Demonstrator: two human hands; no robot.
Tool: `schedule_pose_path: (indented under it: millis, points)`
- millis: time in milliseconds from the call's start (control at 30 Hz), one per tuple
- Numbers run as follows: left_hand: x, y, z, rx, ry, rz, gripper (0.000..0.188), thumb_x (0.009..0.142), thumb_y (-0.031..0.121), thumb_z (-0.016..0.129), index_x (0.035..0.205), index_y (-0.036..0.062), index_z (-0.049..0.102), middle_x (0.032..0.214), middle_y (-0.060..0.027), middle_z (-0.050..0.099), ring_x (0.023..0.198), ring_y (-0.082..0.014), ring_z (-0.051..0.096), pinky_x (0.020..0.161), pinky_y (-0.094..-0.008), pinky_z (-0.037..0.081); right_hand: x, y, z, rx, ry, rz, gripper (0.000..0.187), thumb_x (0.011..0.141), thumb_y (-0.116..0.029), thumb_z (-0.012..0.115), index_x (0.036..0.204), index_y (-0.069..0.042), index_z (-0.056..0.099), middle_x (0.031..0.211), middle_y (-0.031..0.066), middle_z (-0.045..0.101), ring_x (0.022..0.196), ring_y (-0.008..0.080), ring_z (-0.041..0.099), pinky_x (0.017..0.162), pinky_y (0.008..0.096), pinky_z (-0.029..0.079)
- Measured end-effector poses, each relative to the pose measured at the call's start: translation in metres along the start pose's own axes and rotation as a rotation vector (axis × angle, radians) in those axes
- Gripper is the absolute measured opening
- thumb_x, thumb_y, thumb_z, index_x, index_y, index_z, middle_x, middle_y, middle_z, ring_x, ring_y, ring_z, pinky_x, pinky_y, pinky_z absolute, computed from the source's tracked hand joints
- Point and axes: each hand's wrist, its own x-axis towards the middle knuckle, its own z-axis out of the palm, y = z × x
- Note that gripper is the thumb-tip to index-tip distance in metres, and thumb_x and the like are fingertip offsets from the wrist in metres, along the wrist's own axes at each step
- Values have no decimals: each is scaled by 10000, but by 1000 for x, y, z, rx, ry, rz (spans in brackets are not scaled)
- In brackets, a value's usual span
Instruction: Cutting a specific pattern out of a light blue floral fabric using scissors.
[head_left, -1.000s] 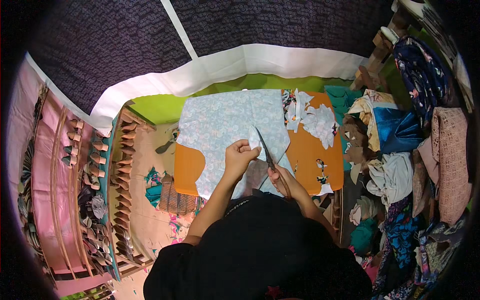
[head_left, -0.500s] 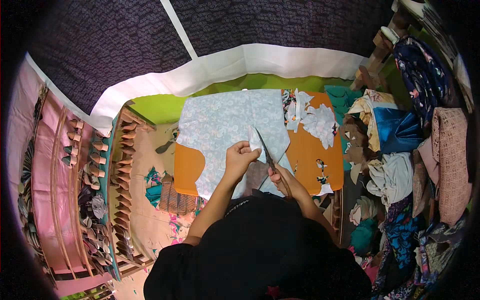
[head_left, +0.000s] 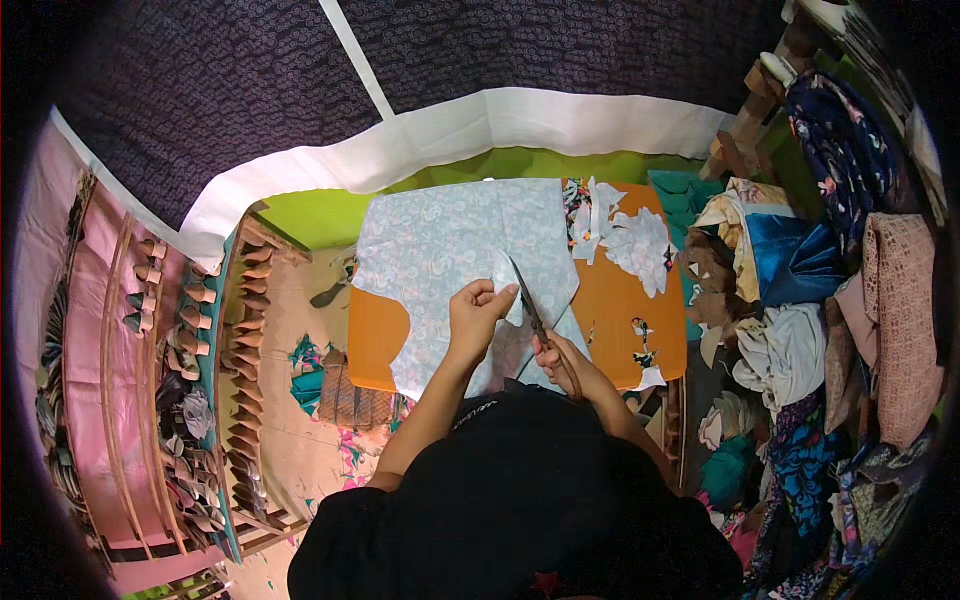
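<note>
A large piece of pale blue-grey patterned fabric [head_left: 440, 240] lies spread on an orange table [head_left: 625, 330]. Over it, my left hand [head_left: 478, 320] is closed in a pinch on a small white piece [head_left: 503, 272], which stands up from the fabric; whether it is still joined to the fabric I cannot tell. Large dark scissors [head_left: 532, 312] are in my right hand [head_left: 572, 366], fingers wrapped around the handles. Their blades point away from me and lie right beside the white piece. My left fingertips are close to the blades.
White and floral offcuts [head_left: 635, 245] lie on the table's right side. Folded and heaped fabrics [head_left: 785, 350] crowd the right. To the left, racks hold rows of shoe-shaped pieces [head_left: 250, 350]. Scraps [head_left: 350, 450] litter the floor, and a dark patterned cloth [head_left: 520, 50] hangs overhead.
My left hand has shifted slightly left with the white piece. The scissors have moved a little the same way. The fabric between my forearms lies differently, with less of a dark patch showing.
</note>
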Motion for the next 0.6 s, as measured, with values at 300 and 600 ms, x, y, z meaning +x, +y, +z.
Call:
schedule_pose_path:
  millis: [300, 600]
  points:
    - [-4, 3, 3, 96, -9, 27, 187, 711, 97, 662, 631, 23, 510, 546, 14, 506, 482, -17, 422, 434, -156, 306, 1, 6, -3, -54, -12, -51, 127, 808, -76, 454, 907, 0, 437, 716, 99, 461, 654, 186, 462, 632, 290, 402]
    - [-6, 4, 8, 83, -11, 29, 168, 727, 93, 644, 636, 26, 520, 540, 14, 491, 482, -31, 416, 451, -171, 311, 1, 5, 0, -131, 34, -67, 80, 782, -73, 448, 795, -29, 382, 674, 104, 417, 603, 223, 428, 591, 312, 377]
